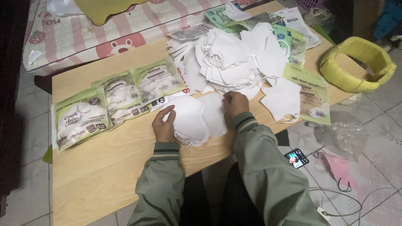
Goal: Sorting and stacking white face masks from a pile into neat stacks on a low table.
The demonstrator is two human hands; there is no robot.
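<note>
A small stack of white folded face masks (197, 117) lies on the low wooden table (109, 167) in front of me. My left hand (164, 125) rests on the stack's left edge, fingers curled over it. My right hand (235, 104) presses down on the stack's upper right corner. Just behind it spreads a large loose pile of white masks (228, 58). Several filled green-and-clear mask packets (113, 98) lie in a row to the left of my hands.
Empty flat packets (312, 94) lie at the right and far end of the table. A yellow ring-shaped roll (358, 62) sits at the table's right corner. A phone (296, 158), plastic bag (341, 136) and cables lie on the tiled floor. A striped mattress (104, 33) borders the far side.
</note>
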